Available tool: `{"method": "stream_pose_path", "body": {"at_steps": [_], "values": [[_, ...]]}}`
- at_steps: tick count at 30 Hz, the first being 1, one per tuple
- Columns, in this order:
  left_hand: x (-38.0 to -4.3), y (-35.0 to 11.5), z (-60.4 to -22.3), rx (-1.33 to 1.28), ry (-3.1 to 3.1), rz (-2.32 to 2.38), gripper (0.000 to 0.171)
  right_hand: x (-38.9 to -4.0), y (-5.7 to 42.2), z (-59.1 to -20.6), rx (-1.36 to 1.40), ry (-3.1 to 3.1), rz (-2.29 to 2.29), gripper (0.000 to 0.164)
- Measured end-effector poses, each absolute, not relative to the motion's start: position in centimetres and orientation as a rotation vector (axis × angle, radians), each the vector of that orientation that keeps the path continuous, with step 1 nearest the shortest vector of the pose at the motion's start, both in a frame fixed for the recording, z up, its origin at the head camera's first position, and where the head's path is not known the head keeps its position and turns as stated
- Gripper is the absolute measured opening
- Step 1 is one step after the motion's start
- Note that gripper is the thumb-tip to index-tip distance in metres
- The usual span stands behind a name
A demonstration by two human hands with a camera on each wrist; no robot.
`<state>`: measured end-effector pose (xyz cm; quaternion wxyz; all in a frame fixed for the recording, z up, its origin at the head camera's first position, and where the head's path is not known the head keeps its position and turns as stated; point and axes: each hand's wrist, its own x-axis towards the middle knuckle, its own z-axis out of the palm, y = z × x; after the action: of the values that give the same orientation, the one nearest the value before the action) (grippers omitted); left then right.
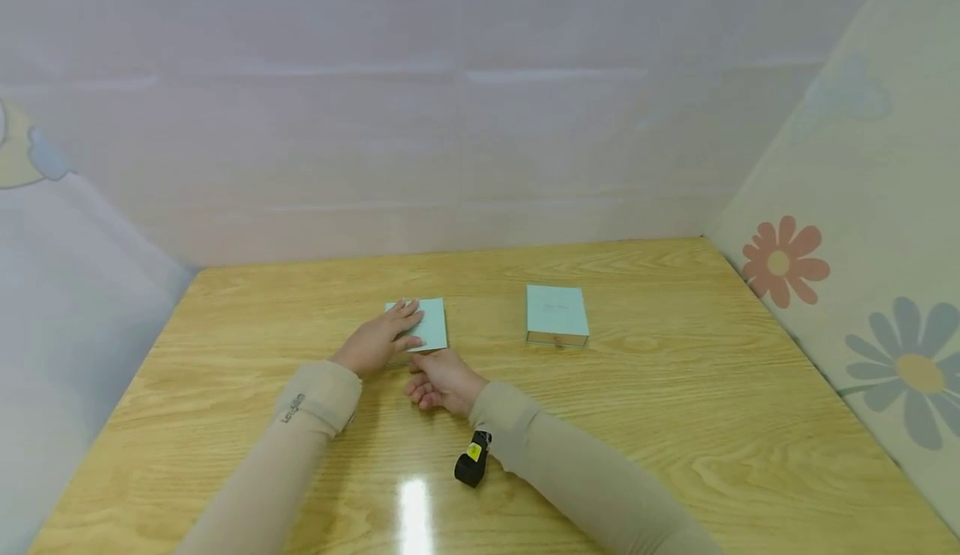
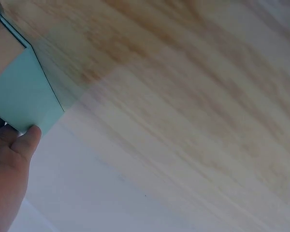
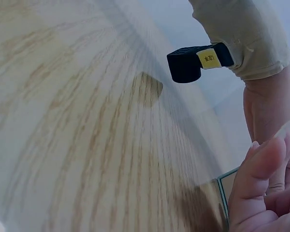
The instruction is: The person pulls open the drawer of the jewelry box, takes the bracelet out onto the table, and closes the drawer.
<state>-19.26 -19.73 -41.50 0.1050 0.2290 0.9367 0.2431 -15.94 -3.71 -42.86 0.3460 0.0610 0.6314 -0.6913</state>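
Observation:
A pale teal box [image 1: 433,322] with a tan front lies on the table, left of the middle. My left hand [image 1: 381,340] rests across the left part of its top, fingers stretched toward the far edge and thumb near the front. In the left wrist view, fingertips [image 2: 33,133] touch the edge of the box's teal face [image 2: 31,92]. My right hand [image 1: 444,380] is at the front of this box, thumb and forefinger pinching at its front edge, the other fingers curled below. The exact pinched spot is hidden. In the right wrist view, curled fingers [image 3: 256,174] cover most of the box.
A second pale teal box [image 1: 557,312] with a tan front stands to the right on the wooden table [image 1: 637,430]. A black wrist device [image 1: 472,459] with a yellow label hangs at my right sleeve. Pale fabric walls with printed flowers border the table.

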Motion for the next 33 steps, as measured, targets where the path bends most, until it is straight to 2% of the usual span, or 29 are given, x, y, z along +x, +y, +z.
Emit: {"method": "stream_pose_path", "body": {"at_steps": [33], "values": [[-19.05,-19.55,-41.61,0.679,2.779,0.696,0.059,-15.55,-4.38,-43.79,0.209,1.599,-1.863,0.024]]}}
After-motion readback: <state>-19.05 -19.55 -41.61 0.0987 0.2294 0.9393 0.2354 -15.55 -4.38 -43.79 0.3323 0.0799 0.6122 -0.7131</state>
